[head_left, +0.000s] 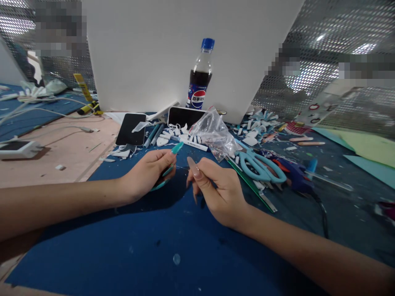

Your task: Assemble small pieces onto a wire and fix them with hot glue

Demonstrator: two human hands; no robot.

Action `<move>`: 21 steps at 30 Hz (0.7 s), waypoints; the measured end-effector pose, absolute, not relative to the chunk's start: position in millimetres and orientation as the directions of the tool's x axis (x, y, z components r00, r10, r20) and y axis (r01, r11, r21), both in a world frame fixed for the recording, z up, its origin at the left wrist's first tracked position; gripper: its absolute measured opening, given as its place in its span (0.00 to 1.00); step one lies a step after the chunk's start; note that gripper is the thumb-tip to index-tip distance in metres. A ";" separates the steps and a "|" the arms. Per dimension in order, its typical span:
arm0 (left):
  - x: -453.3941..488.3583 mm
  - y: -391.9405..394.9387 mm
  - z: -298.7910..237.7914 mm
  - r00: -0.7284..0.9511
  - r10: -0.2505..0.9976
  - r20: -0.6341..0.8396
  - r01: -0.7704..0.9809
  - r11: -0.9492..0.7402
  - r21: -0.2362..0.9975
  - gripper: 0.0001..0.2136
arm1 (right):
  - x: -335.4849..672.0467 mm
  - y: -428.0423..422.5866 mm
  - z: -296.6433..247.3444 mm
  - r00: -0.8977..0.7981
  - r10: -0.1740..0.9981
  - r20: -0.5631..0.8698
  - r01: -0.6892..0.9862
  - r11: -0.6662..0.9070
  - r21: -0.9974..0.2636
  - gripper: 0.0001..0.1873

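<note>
My left hand, with long turquoise nails, is curled closed over the blue mat, thumb against bent fingers. Facing it, my right hand, with long pinkish-beige nails, is also closed, its thumb laid along the curled fingers. A faint thin strand seems to cross the small gap between the two hands. What either hand pinches is hidden or too small to name. Just beyond the fingertips lie a white marker pen and a clear plastic bag. Light-blue scissors rest to the right of my right hand.
A cola bottle stands before a white panel. Two phones, a black one and a propped one, sit behind my hands. White scraps are scattered around. At right are a glue gun and a green ruler.
</note>
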State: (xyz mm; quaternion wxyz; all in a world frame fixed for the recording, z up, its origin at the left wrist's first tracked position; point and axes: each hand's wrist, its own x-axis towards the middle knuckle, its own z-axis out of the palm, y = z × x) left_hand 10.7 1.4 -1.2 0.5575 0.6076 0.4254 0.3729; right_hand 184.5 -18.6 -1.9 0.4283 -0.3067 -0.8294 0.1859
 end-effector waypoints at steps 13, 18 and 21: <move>9.9 1.8 -2.5 0.345 0.938 -0.014 0.118 -0.029 0.993 0.18 | 183.7 -19.0 -1.0 -0.452 0.674 0.585 0.379 0.738 -0.558 0.17; 10.5 2.3 -3.0 0.332 0.943 -0.013 0.122 -0.029 0.992 0.18 | 183.8 -20.0 0.2 -0.447 0.678 0.583 0.391 0.735 -0.554 0.18; 10.5 1.9 -2.7 0.335 0.942 -0.016 0.125 -0.027 0.992 0.18 | 183.9 -19.9 -0.1 -0.449 0.679 0.581 0.395 0.734 -0.553 0.18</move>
